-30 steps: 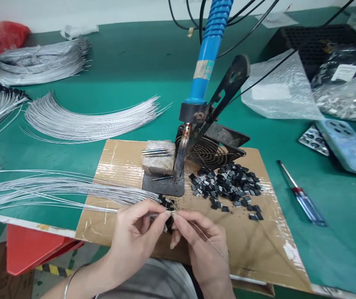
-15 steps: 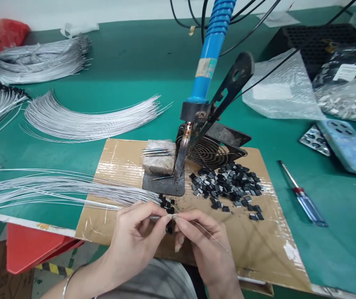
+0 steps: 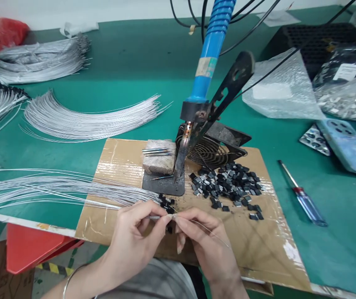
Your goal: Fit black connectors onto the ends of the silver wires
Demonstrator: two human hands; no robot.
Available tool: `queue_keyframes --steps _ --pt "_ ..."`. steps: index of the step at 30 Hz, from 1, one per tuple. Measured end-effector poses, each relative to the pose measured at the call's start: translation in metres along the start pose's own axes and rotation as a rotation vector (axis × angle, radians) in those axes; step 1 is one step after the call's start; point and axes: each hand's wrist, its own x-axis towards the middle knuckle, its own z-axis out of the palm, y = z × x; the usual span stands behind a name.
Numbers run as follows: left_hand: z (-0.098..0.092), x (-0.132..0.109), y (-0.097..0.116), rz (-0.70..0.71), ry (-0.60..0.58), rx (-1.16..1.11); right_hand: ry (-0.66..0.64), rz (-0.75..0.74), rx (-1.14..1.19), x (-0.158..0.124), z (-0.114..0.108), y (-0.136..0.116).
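My left hand (image 3: 137, 236) pinches the end of a thin silver wire (image 3: 153, 216) that comes off the fanned bundle of wires (image 3: 50, 192) at the left. My right hand (image 3: 201, 241) pinches another fine wire (image 3: 212, 232) that trails off to the right; both pinches meet tip to tip over the front of the cardboard sheet (image 3: 259, 245). A few small black parts (image 3: 166, 202) lie just behind my fingertips. A larger pile of black parts (image 3: 227, 185) sits to the right.
A blue-handled soldering iron (image 3: 204, 79) rests tip-down in a metal stand (image 3: 218, 141) beside a sponge block (image 3: 159, 160). More wire bundles (image 3: 84, 120) lie at the left. A screwdriver (image 3: 304, 199), plastic bags (image 3: 277, 89) and a blue phone (image 3: 347, 145) are at the right.
Both hands have stayed at the same spot; the right fingers shifted slightly along the fine wire. Nothing else moved.
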Motion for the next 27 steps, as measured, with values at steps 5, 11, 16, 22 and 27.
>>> queue_keyframes --steps 5,11,16,22,27 --pt "0.006 0.001 -0.001 -0.037 0.027 -0.073 0.001 -0.031 0.01 0.0 -0.002 0.005" --pt "0.011 0.002 0.002 -0.047 0.081 -0.09 0.055 -0.072 0.091 -0.001 0.006 0.011" --pt "0.013 0.001 0.003 -0.042 0.081 -0.151 0.081 -0.079 0.155 -0.002 0.01 0.018" --pt "0.011 0.004 0.001 -0.092 0.074 -0.149 0.089 -0.117 0.07 -0.005 0.006 0.016" --pt "0.007 0.011 0.005 -0.161 0.062 -0.27 0.531 -0.434 -0.532 -0.01 -0.035 -0.004"
